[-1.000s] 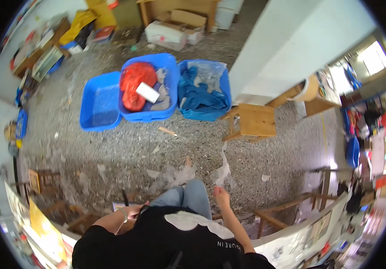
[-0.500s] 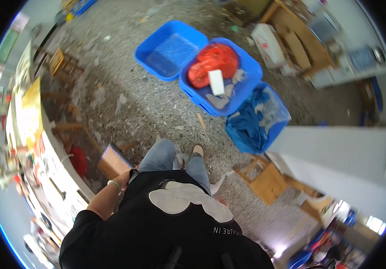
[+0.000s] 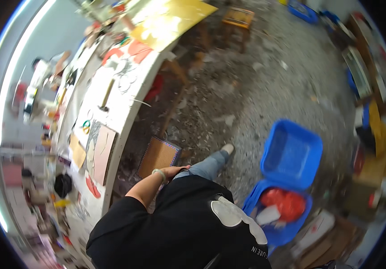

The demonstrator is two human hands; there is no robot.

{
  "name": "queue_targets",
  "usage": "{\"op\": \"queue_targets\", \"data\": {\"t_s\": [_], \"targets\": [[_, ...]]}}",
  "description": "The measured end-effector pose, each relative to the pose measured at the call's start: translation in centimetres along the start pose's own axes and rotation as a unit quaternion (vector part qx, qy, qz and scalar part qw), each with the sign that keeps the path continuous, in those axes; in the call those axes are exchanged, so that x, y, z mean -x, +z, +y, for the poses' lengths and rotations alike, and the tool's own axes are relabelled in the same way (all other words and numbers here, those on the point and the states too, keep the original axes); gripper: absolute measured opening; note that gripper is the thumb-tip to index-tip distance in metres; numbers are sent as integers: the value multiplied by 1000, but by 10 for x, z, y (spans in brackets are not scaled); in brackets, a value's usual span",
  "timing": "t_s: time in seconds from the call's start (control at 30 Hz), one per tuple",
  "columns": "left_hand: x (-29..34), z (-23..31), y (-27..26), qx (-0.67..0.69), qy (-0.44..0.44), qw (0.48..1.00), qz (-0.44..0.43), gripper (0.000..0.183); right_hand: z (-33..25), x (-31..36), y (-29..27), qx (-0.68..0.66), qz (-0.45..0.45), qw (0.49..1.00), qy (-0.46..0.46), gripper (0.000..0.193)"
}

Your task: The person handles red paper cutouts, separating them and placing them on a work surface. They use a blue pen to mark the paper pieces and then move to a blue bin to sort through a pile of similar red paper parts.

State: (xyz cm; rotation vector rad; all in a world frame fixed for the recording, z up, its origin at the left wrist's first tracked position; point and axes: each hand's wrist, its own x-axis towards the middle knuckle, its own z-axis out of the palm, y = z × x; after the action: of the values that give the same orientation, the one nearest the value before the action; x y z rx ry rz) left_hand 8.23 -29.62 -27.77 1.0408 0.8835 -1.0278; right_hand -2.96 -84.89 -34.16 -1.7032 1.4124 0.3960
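Observation:
My left hand (image 3: 174,172), with a pale bracelet at the wrist, is by my left thigh at the hem of my black shirt. Its fingers are too small and partly hidden to tell whether they grip anything; a dark bit shows at their tips. Close beside it stands a stool with a tan woven seat (image 3: 159,158). My right hand is out of view. To the left runs a long white worktable (image 3: 119,145). On it lie a hammer (image 3: 108,95), scissors with green handles (image 3: 86,127) and a pinkish panel (image 3: 104,154).
A blue tub (image 3: 291,154) stands on the littered floor at right, next to another blue tub holding a red plastic bag (image 3: 285,204) and a white box (image 3: 268,215). A wooden stool (image 3: 238,18) is farther off. A person (image 3: 52,67) is across the table.
My view has turned left: the worktable now fills more of the left side, and the blue tubs have shifted to the lower right. My left hand stays by my thigh.

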Motion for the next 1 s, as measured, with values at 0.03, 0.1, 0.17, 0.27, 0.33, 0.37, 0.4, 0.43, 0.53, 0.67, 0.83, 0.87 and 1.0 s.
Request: {"op": "queue_targets", "data": {"t_s": [0.03, 0.1, 0.17, 0.27, 0.33, 0.37, 0.4, 0.43, 0.53, 0.67, 0.83, 0.87, 1.0], "targets": [[-10, 30, 0, -16, -1, 1000, -14, 71, -30, -10, 15, 3, -41, 999, 11, 57], [-24, 84, 0, -333, 141, 922, 140, 58, -106, -25, 53, 24, -127, 992, 10, 57], [-54, 147, -2, -471, 154, 852, 171, 55, -181, -35, 83, 32, -190, 981, -3, 57], [-103, 226, 20, -342, 156, 894, 244, 47, -254, -86, 106, -29, -274, 957, -88, 53], [-163, 257, 21, -248, 144, 929, 233, 43, -255, -158, 112, 23, -215, 975, -49, 51], [-161, 306, 51, -252, 171, 934, 188, 34, -293, -150, 108, 57, -172, 983, -32, 50], [-189, 316, 44, -227, 182, 945, 150, 35, -328, -143, 97, 101, -149, 984, -9, 50], [-216, 329, 38, -202, 185, 955, 116, 36, -335, -156, 89, 89, -135, 987, 19, 51], [-252, 412, 82, -324, 266, 902, 102, 33, -374, -209, 83, 95, -107, 989, 43, 58], [-290, 563, 97, -342, 196, 917, 66, 32, -466, -274, 90, 81, -144, 986, -5, 55], [-328, 760, 245, -376, 97, 905, 176, 26, -680, -281, 70, -216, -85, 967, -103, 52], [-341, 790, 270, -376, 96, 904, 178, 25, -699, -284, 64, -226, -76, 964, -116, 50], [-420, 901, 412, -546, 67, 825, 130, 22, -690, -325, 49, -234, -25, 967, -93, 44]]}}
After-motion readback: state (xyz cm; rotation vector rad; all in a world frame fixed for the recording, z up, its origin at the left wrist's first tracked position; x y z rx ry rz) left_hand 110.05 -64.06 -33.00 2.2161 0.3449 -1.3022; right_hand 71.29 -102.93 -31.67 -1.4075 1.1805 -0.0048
